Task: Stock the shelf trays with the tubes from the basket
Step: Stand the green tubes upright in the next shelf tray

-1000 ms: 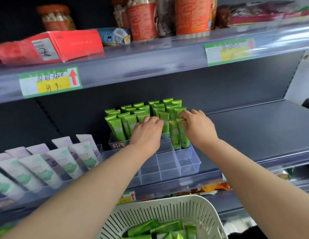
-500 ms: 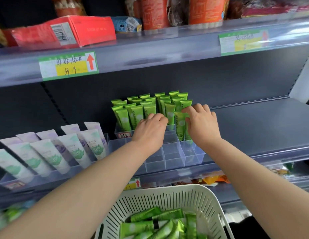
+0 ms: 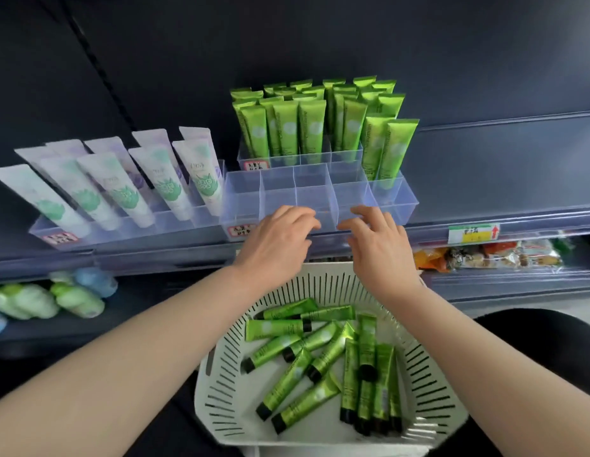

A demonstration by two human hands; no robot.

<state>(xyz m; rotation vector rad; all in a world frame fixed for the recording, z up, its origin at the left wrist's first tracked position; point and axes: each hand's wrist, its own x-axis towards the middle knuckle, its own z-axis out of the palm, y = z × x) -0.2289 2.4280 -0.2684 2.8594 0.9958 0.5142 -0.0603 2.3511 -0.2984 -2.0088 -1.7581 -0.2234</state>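
Several green tubes (image 3: 320, 357) with black caps lie loose in a white slotted basket (image 3: 428, 367) below the shelf. More green tubes (image 3: 313, 127) stand upright in the back clear tray, and two (image 3: 389, 150) stand in the right compartment of the front clear tray (image 3: 320, 199), whose other compartments hold nothing. My left hand (image 3: 280, 239) and my right hand (image 3: 376, 242) hover side by side at the front tray's near edge, above the basket's far rim. Both hands hold nothing, fingers loosely bent.
White tubes (image 3: 122, 186) with green and purple prints lean in a clear tray to the left. A price label (image 3: 473, 233) sits on the shelf rail at right. Snack packets (image 3: 484, 255) and pastel bottles (image 3: 56, 298) fill the shelf below.
Both hands have drawn back from the standing green tubes to the tray's front edge. My head tilted down, so the basket now shows in full and the upper shelf is out of view.
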